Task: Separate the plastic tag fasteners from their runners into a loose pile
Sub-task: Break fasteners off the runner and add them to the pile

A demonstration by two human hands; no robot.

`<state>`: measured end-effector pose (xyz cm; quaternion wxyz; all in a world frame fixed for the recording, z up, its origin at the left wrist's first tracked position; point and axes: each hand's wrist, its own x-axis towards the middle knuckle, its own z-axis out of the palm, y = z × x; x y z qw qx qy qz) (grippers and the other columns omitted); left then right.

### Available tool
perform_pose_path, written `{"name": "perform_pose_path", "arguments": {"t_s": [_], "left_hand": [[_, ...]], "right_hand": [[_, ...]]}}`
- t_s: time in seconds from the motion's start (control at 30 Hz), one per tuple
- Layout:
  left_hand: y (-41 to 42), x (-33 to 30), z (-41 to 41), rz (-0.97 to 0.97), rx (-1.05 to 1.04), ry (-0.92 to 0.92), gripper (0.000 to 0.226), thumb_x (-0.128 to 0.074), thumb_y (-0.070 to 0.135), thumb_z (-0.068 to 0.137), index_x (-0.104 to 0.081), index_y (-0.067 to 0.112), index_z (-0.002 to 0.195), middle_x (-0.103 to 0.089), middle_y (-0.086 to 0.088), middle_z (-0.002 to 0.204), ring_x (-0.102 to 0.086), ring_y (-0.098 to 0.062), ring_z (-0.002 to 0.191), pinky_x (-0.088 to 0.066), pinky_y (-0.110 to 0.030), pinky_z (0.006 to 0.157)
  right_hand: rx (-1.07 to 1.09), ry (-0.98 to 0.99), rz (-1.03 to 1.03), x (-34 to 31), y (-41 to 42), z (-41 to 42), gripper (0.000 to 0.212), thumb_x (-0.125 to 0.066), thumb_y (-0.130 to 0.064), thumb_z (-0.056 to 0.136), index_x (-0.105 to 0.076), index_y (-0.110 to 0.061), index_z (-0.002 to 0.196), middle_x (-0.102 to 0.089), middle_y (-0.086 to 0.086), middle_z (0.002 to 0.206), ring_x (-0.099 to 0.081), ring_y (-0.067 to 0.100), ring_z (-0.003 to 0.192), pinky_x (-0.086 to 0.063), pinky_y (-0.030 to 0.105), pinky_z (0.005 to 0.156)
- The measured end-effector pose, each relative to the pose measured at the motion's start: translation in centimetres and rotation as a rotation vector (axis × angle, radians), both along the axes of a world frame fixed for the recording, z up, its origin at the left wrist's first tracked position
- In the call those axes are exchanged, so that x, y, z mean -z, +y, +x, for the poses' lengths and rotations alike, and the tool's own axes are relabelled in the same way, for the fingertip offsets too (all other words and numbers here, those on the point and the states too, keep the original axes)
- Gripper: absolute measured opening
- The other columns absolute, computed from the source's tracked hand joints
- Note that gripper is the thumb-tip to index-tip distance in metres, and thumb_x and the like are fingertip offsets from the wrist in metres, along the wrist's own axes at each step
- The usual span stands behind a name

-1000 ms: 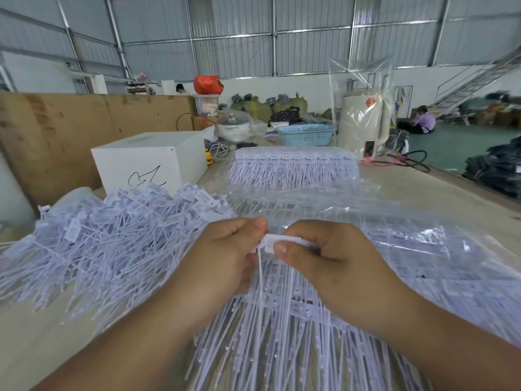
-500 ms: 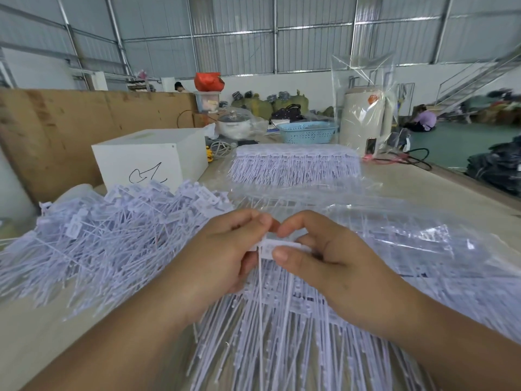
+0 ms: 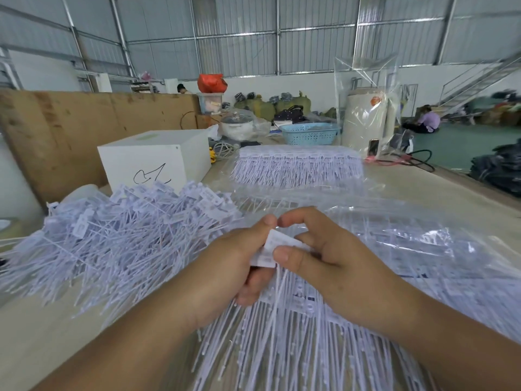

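Not much elbow room here. The loose pile of fasteners (image 3: 118,238) hogs the table's (image 3: 42,334) left side, spilling almost to the left hand (image 3: 225,266). Behind it the white box (image 3: 152,159) blocks the way toward the far left, with the plywood board (image 3: 70,128) walling off that edge. Straight ahead a neat stack of fasteners on runners (image 3: 298,167) sits mid-table. Clear plastic bags of fasteners (image 3: 423,244) cover the right side. Bare tabletop shows at the near left corner, and a strip along the right edge past the bags. The blue basket (image 3: 310,134) and bagged white appliance (image 3: 366,122) crowd the far end.
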<state>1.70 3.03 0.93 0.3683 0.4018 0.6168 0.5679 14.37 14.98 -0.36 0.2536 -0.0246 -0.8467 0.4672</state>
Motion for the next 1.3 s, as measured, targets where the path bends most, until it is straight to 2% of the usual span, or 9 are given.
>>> {"name": "perform_pose_path", "arguments": {"t_s": [0.13,0.2,0.3,0.4,0.53,0.83,0.97,1.23,1.3], "left_hand": [[0.1,0.3,0.1,-0.008,0.104,0.027,0.052,-0.051,0.071,0.083,-0.059,0.024,0.061,-0.035,-0.002,0.046,-0.026,-0.012,0.039,-0.026,-0.021,0.041],[0.2,0.5,-0.1,-0.038,0.099,0.133,0.048,-0.060,0.060,0.086,-0.056,0.024,0.054,-0.034,-0.003,0.046,-0.025,-0.013,0.040,-0.025,-0.020,0.041],[0.2,0.5,-0.6,-0.042,0.069,0.143,0.040,-0.063,0.053,0.079,-0.066,0.016,0.064,-0.036,-0.002,0.046,-0.027,-0.011,0.038,-0.023,-0.018,0.040],[0.1,0.3,-1.1,-0.010,0.073,0.167,0.040,-0.059,0.054,0.079,-0.064,0.016,0.065,-0.040,0.000,0.046,-0.029,-0.011,0.039,-0.024,-0.019,0.041],[0.0,0.2,-1.0,0.005,0.027,0.276,0.035,-0.055,0.062,0.075,-0.068,0.030,0.068,-0.047,0.002,0.046,-0.034,-0.013,0.041,-0.028,-0.021,0.042],[0.2,0.4,-0.2,0.039,-0.049,0.395,0.034,-0.049,0.060,0.081,-0.066,0.032,0.072,-0.051,0.004,0.045,-0.039,-0.014,0.043,-0.030,-0.022,0.046],[0.3,0.5,0.0,0.095,-0.092,0.388,0.010,-0.057,0.035,0.093,-0.063,0.039,0.098,-0.046,0.008,0.042,-0.039,-0.005,0.040,-0.033,-0.016,0.042],[0.0,0.2,-0.6,0.059,0.047,0.332,0.021,-0.058,0.049,0.080,-0.062,0.029,0.073,-0.049,0.006,0.045,-0.035,-0.007,0.039,-0.028,-0.019,0.042],[0.1,0.2,-0.6,0.061,0.033,0.294,0.022,-0.057,0.046,0.080,-0.062,0.027,0.070,-0.048,0.005,0.045,-0.034,-0.008,0.038,-0.027,-0.018,0.042]], "right_hand": [[0.024,-0.060,0.132,-0.1,0.2,0.0,0.035,-0.061,-0.043,0.092,-0.041,-0.039,0.121,-0.066,0.013,0.078,-0.051,0.015,0.050,-0.044,0.035,0.051],[0.020,-0.129,0.176,0.0,0.3,0.0,0.046,-0.062,-0.046,0.090,-0.036,-0.042,0.127,-0.070,0.008,0.093,-0.067,0.022,0.074,-0.054,0.046,0.072],[0.017,-0.187,0.204,0.0,0.4,-0.1,0.062,-0.065,-0.049,0.086,-0.029,-0.044,0.136,-0.069,-0.006,0.108,-0.068,0.012,0.094,-0.052,0.044,0.088],[0.059,-0.200,0.231,-0.6,0.6,0.3,0.055,-0.057,-0.057,0.087,-0.038,-0.036,0.134,-0.068,-0.006,0.084,-0.063,0.008,0.066,-0.054,0.036,0.069],[0.113,-0.204,0.251,-1.2,0.7,0.8,0.051,-0.051,-0.050,0.093,-0.060,-0.001,0.099,-0.037,-0.008,0.048,-0.032,0.006,0.039,-0.028,0.019,0.045],[0.082,-0.272,0.236,-1.3,1.5,0.8,0.049,-0.053,-0.040,0.096,-0.061,0.008,0.096,-0.029,-0.009,0.042,-0.028,0.008,0.037,-0.024,0.016,0.041],[0.036,-0.285,0.251,-1.4,1.4,0.7,0.048,-0.052,-0.038,0.098,-0.061,0.010,0.097,-0.029,-0.008,0.046,-0.028,0.008,0.042,-0.026,0.022,0.047],[-0.034,-0.279,0.213,-1.1,1.2,0.7,0.042,-0.053,-0.039,0.098,-0.066,0.001,0.096,-0.029,-0.008,0.049,-0.026,0.008,0.045,-0.025,0.028,0.051],[-0.069,-0.296,0.158,-1.2,1.3,0.8,0.030,-0.056,-0.039,0.096,-0.068,-0.013,0.086,-0.034,-0.004,0.052,-0.034,0.013,0.048,-0.028,0.031,0.053]]}}
